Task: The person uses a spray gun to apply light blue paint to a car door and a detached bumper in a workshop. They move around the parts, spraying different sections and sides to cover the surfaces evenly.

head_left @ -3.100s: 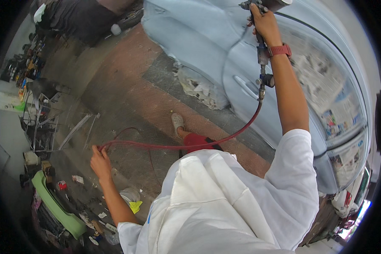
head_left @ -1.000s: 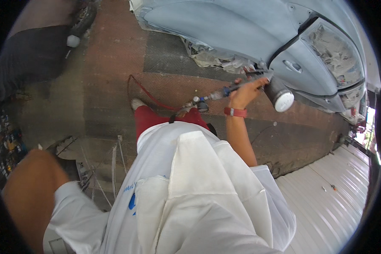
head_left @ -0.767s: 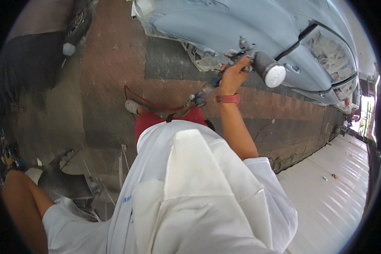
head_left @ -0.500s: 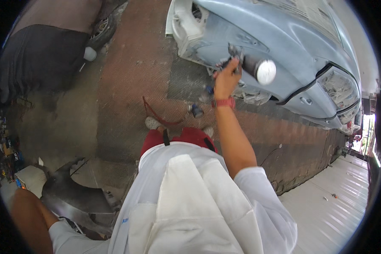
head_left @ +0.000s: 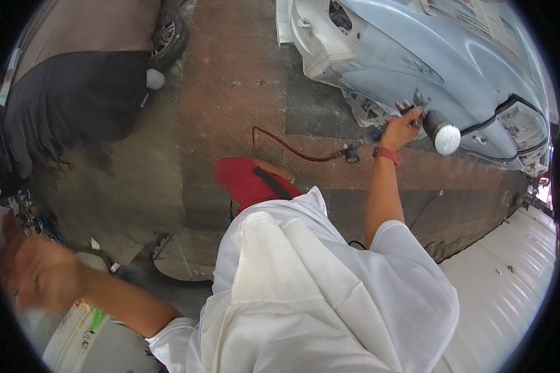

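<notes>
Textured flooring in red-brown and dark-grey blocks (head_left: 224, 74) is being seen across the middle, with duller grey-brown ground being exposed toward the left. At the upper left, a large vehicle-like bulk (head_left: 81, 105) is being covered by brown and black cloth, and beside it a black tyre (head_left: 175, 43) and a small rounded white object (head_left: 155, 79) are being left uncovered. Near the left rim, the bare left hand (head_left: 46, 273) is being blurred so strongly that whether anything is being held cannot be told; below its forearm, a white cylindrical container with a green patch (head_left: 115, 345) is being partly hidden. Farther right, red shorts (head_left: 246, 183) are being worn under a loose white shirt (head_left: 330, 280). Above them, a thin dark-red hose (head_left: 286, 146) is being looped over the floor toward a round dark gauge (head_left: 351, 153). Well apart from the left, the right hand (head_left: 399, 132), its wrist being circled by a red watch (head_left: 389, 155), is being clamped around a metal spray gun with a dark, white-ended cup (head_left: 424, 107). That gun is being held in front of a pale-blue car body (head_left: 404, 56). At the lower right, ribbed white sheeting (head_left: 504, 286) is being lit.
</notes>
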Available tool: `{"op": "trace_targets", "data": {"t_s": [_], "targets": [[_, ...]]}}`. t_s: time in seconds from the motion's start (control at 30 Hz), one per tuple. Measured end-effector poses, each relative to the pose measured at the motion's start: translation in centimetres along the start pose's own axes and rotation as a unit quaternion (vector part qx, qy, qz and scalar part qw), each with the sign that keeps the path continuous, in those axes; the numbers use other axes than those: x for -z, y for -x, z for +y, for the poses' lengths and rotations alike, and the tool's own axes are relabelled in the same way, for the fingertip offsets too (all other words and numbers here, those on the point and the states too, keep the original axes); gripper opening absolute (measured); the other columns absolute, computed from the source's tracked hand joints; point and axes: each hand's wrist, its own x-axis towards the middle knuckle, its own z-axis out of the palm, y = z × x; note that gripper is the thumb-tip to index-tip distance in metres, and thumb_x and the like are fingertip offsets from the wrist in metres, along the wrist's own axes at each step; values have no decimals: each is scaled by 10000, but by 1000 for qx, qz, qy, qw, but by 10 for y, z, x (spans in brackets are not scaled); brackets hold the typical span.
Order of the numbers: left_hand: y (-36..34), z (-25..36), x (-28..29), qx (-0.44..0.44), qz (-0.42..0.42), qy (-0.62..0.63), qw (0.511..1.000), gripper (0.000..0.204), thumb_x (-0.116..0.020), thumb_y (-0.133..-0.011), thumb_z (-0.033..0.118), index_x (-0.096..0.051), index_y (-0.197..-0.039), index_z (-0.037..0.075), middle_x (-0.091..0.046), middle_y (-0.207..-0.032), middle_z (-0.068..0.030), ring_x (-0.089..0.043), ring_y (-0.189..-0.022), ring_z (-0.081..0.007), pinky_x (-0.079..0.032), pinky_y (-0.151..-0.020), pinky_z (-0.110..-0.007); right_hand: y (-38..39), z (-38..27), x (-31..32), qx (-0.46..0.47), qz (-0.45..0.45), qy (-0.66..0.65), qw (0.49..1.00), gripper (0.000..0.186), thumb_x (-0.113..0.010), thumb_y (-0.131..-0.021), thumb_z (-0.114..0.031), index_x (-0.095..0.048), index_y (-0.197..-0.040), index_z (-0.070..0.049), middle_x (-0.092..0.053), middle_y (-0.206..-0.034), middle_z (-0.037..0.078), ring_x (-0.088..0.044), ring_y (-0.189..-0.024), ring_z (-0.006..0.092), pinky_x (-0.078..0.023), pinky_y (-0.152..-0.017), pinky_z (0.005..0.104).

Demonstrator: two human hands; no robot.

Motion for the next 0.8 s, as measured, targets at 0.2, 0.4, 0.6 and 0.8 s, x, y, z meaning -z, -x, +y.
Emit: {"op": "trace_targets", "data": {"t_s": [0.2, 0.4, 0.6, 0.8], "targets": [[70, -134, 28, 159, -164, -260, 938, 442, -450, -1105, 348, -563, -1323, -20, -576, -1396, -167, -600, -1218, -276, -446, -1095, -420, 37, 43, -17, 101, -99, 189, 972, 669, -576, -1047, -480, -583, -1333, 126, -752, -970, 205, -728, -760, 278, -559, -726, 407], [146, -310, 47, 369, -341, -259, 825, 352, -580, -1068, 276, -618, -1319, 32, -605, -1328, -144, -613, -1168, -261, -457, -1063, -398, 121, 45, -85, 39, -189, 160, 968, 636, -599, -1044, -443, -592, -1378, 97, -746, -1020, 233, -737, -876, 301, -544, -795, 412], [266, -368, 99, 560, -505, -249, 607, 506, -589, -1052, 411, -616, -1354, 7, -643, -1315, -214, -657, -1169, -326, -507, -1008, -422, 115, 5, -82, -82, -4, 215, 973, 560, -563, -1063, -453, -654, -1200, 81, -724, -1028, 210, -678, -777, 297, -545, -762, 435], [255, -383, 34, 525, -622, -40, 579, 503, -623, -1028, 396, -619, -1345, 5, -647, -1315, -234, -653, -1178, -354, -503, -1023, -449, 130, -96, -57, -10, 200, 90, 976, 555, -513, -1087, -454, -586, -1289, 58, -704, -1189, 160, -708, -784, 212, -570, -730, 352]]}}
